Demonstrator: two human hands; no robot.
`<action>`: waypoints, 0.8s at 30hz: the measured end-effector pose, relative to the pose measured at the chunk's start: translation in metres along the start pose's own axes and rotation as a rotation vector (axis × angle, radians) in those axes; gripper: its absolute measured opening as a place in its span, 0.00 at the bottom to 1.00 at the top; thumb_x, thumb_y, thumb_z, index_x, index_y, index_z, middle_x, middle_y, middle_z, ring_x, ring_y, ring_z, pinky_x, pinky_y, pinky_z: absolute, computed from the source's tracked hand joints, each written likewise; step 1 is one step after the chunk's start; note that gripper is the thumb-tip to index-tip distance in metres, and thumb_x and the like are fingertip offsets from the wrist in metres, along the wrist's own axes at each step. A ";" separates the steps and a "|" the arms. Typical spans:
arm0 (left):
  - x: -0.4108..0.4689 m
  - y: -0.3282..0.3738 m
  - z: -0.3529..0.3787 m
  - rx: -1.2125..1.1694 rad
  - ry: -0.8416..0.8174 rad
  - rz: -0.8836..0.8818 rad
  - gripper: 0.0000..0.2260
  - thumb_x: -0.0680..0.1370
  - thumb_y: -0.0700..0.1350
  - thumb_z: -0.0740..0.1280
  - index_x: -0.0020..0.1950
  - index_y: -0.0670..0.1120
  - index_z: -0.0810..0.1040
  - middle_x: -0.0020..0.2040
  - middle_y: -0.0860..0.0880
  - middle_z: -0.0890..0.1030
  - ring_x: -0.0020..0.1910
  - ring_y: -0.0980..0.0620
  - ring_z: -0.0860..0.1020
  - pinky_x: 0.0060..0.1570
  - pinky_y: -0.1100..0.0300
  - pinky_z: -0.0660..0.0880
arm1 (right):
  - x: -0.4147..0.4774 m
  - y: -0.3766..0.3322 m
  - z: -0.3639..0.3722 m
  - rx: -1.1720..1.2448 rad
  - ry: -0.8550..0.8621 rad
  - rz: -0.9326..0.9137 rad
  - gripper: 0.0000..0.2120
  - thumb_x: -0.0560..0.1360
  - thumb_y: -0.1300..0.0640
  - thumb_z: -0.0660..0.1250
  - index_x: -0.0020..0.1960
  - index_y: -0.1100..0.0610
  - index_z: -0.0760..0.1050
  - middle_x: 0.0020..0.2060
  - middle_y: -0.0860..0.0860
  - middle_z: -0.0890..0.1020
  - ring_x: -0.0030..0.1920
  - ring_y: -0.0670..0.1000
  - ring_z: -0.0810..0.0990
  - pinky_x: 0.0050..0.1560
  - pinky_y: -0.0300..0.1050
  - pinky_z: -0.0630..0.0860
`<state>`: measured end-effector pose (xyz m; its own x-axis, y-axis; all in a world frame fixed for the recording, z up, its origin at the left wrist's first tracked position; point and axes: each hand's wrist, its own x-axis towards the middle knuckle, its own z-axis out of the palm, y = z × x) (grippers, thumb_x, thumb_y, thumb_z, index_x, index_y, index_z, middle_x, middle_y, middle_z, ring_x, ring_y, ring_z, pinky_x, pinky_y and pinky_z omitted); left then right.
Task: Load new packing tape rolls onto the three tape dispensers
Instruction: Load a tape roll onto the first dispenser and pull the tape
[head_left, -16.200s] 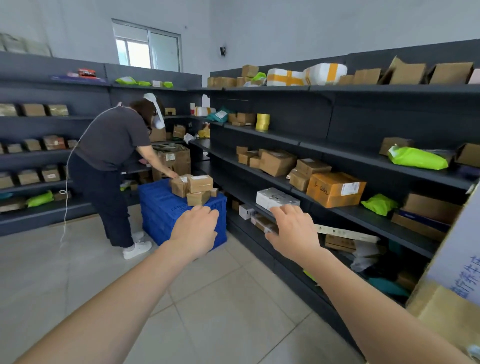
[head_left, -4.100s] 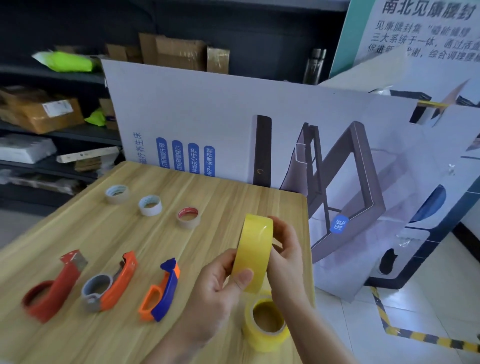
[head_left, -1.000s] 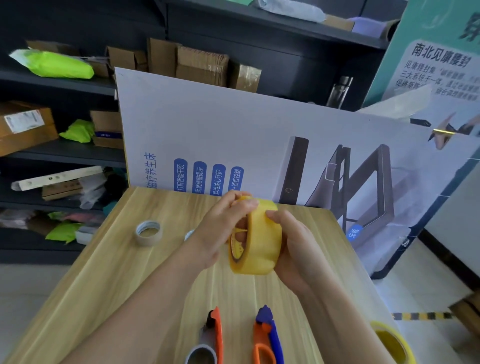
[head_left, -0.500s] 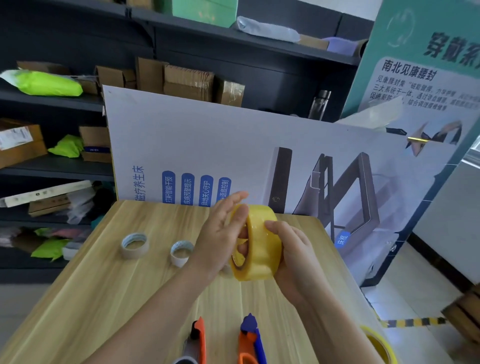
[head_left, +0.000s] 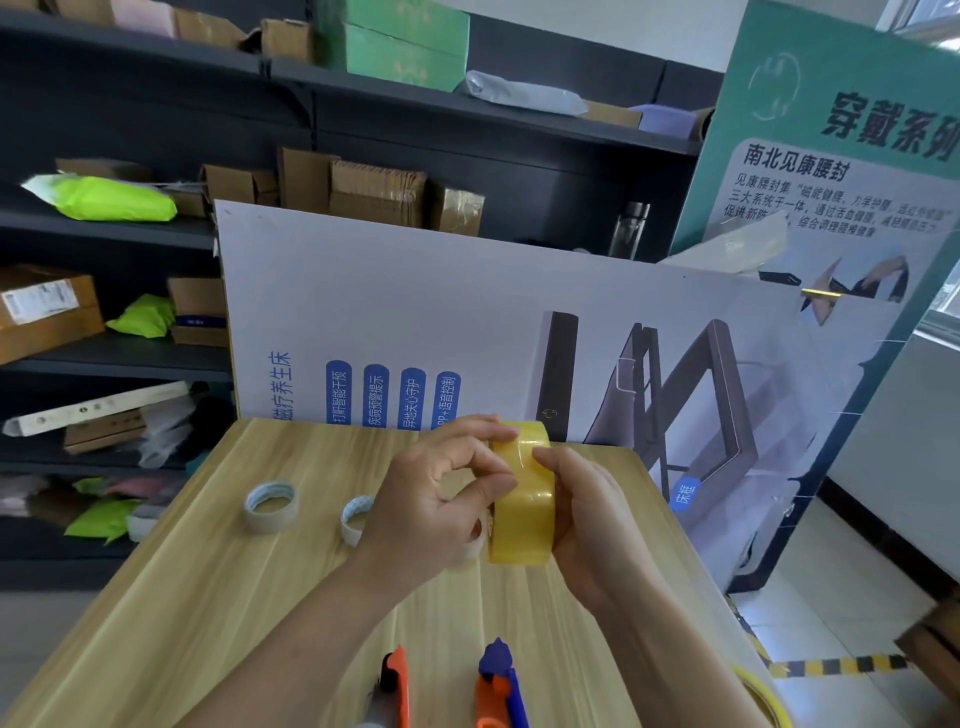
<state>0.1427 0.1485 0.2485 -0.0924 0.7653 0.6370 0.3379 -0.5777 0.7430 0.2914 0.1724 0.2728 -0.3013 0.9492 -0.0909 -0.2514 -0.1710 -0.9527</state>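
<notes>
Holding the yellow tape roll (head_left: 522, 499) up on edge above the wooden surface (head_left: 208, 597), both hands are on it. The right hand (head_left: 587, 514) cups the roll from its right side with the thumb laid across the outer face, so that one has a proper grasp. The left hand (head_left: 431, 504) comes in from the other side. Its index finger lies along the top of the roll and its thumb presses on the near rim, pinching there (can't tell if a loose tape end is under them). Its other fingers (head_left: 457, 460) are curled toward the palm.

Left of the left fingers, two empty cores lie flat on the surface. One core (head_left: 356, 514) is just beside the hand and half hidden by it, and the other core (head_left: 271, 506) sits further left.

Nearer the person than the fingers, two dispenser tips poke into view. The orange dispenser (head_left: 395, 686) is under the left forearm and the blue-and-orange dispenser (head_left: 496, 686) is below the roll. A second yellow roll (head_left: 763, 696) sits at the surface's near right corner, well apart from the right fingers and cut off by the frame.

Beyond the fingers, a white printed board (head_left: 415, 312) stands at the far edge of the surface. Behind it are dark shelves (head_left: 130, 234) with cartons and green bags.
</notes>
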 end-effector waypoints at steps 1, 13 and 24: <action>0.000 0.000 -0.001 0.011 0.010 -0.005 0.02 0.71 0.47 0.71 0.39 0.51 0.81 0.54 0.59 0.82 0.59 0.56 0.78 0.54 0.49 0.78 | 0.000 0.001 -0.001 -0.005 -0.001 0.009 0.13 0.77 0.59 0.63 0.59 0.66 0.74 0.42 0.59 0.80 0.35 0.53 0.84 0.32 0.48 0.79; -0.006 -0.011 -0.001 0.349 0.009 0.186 0.15 0.79 0.55 0.59 0.41 0.45 0.73 0.44 0.51 0.76 0.45 0.56 0.74 0.46 0.66 0.72 | -0.008 0.017 -0.007 -0.180 -0.154 -0.053 0.08 0.74 0.62 0.63 0.48 0.62 0.80 0.38 0.55 0.85 0.40 0.53 0.85 0.40 0.46 0.80; -0.002 -0.016 0.014 -0.316 0.198 -0.602 0.06 0.79 0.43 0.64 0.42 0.44 0.75 0.35 0.46 0.77 0.38 0.47 0.77 0.43 0.50 0.79 | -0.016 0.031 -0.006 -0.430 -0.047 -0.121 0.10 0.77 0.64 0.65 0.53 0.52 0.77 0.41 0.50 0.87 0.40 0.49 0.86 0.38 0.35 0.78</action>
<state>0.1509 0.1608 0.2324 -0.3570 0.9287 0.1002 -0.1105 -0.1484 0.9827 0.2942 0.1535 0.2426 -0.3369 0.9410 0.0329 0.1144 0.0756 -0.9906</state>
